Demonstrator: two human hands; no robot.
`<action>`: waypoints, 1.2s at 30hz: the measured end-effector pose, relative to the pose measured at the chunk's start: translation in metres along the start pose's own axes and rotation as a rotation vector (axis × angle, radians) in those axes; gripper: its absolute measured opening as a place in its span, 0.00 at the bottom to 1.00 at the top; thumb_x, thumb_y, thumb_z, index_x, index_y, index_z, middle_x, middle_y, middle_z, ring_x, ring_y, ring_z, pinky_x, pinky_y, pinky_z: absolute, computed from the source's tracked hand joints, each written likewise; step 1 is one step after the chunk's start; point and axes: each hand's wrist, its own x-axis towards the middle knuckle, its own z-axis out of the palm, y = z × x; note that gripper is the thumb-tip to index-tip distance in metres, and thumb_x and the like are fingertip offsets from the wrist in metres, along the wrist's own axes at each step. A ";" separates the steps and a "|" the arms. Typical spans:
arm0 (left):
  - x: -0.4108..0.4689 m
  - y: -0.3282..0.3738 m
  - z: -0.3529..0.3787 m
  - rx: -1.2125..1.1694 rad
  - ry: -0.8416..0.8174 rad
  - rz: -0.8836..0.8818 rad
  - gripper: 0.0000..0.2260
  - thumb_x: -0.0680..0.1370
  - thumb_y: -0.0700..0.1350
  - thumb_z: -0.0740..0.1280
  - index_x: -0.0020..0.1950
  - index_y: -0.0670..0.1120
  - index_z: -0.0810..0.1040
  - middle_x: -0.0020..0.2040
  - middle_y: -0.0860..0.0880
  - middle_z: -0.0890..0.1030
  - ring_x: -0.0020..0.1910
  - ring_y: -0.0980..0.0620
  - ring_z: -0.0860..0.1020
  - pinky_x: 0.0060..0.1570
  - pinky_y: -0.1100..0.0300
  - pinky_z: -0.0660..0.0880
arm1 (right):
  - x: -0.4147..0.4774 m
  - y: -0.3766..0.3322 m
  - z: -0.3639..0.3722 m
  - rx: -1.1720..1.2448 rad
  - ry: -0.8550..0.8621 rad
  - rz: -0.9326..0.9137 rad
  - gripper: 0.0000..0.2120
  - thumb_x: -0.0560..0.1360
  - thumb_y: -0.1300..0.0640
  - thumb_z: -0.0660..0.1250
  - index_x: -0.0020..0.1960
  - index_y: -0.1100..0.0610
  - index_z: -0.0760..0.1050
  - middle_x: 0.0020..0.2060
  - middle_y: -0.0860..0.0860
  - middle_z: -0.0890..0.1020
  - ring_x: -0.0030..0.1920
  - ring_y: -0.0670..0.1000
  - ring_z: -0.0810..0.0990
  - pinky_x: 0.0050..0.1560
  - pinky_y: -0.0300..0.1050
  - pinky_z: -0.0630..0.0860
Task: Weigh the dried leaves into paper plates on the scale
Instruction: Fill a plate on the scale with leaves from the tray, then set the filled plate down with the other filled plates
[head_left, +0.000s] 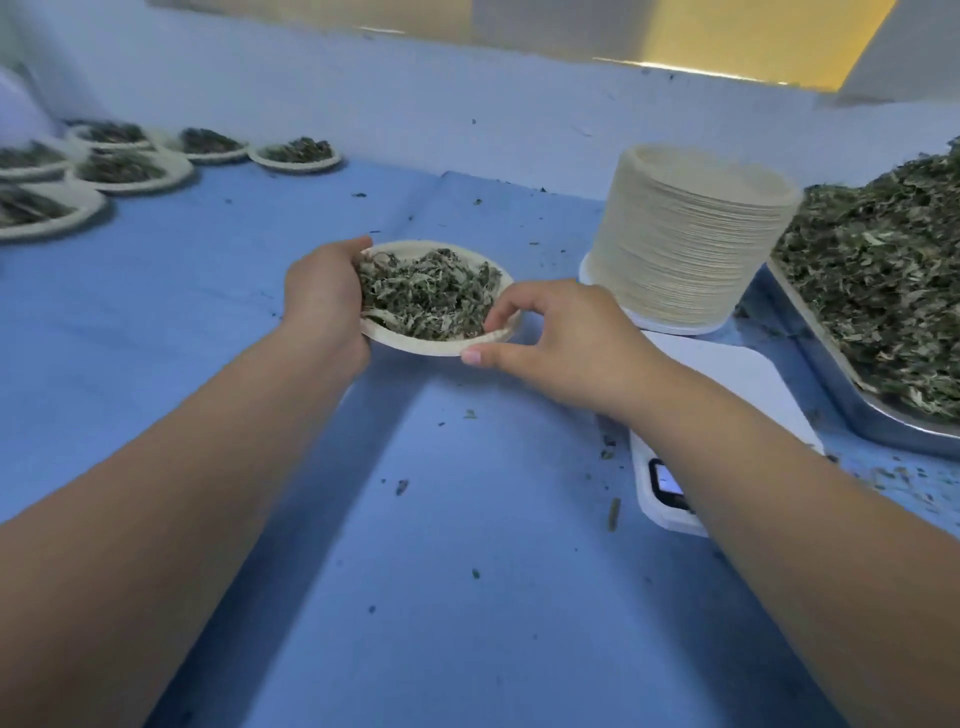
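Observation:
A paper plate (415, 345) filled with dried leaves (428, 293) is held above the blue table, left of the scale. My left hand (324, 299) grips its left rim, fingers curled over the edge. My right hand (550, 338) pinches the near right rim between thumb and fingers. The white scale (727, 374) lies under my right forearm, its small display (667, 480) at the near end. A tall stack of bare paper plates (691, 234) stands behind the scale. A metal tray (810, 332) heaped with dried leaves (883, 275) sits at the right.
Several leaf-filled paper plates (130, 169) are laid out at the far left of the blue table (467, 597). Loose leaf crumbs are scattered over the cloth. A pale blue wall (415, 104) runs along the back.

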 end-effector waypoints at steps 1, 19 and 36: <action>0.010 0.006 -0.008 0.014 0.022 0.009 0.07 0.80 0.41 0.64 0.52 0.44 0.82 0.43 0.45 0.83 0.36 0.47 0.84 0.44 0.49 0.83 | 0.014 -0.006 0.008 0.008 -0.014 -0.007 0.18 0.67 0.31 0.73 0.45 0.43 0.78 0.47 0.42 0.83 0.43 0.42 0.78 0.47 0.46 0.78; 0.163 0.045 -0.097 0.441 0.311 0.428 0.17 0.69 0.45 0.56 0.52 0.55 0.78 0.53 0.48 0.82 0.41 0.49 0.77 0.41 0.57 0.73 | 0.253 -0.046 0.170 -0.038 0.045 0.022 0.20 0.71 0.31 0.69 0.44 0.48 0.73 0.37 0.41 0.76 0.46 0.53 0.77 0.51 0.52 0.76; 0.181 0.049 -0.102 0.311 0.313 0.323 0.06 0.80 0.43 0.65 0.44 0.51 0.77 0.38 0.57 0.78 0.40 0.54 0.79 0.45 0.53 0.78 | 0.399 -0.100 0.246 -0.207 0.012 0.072 0.35 0.77 0.32 0.57 0.73 0.57 0.62 0.64 0.61 0.76 0.65 0.64 0.75 0.59 0.58 0.72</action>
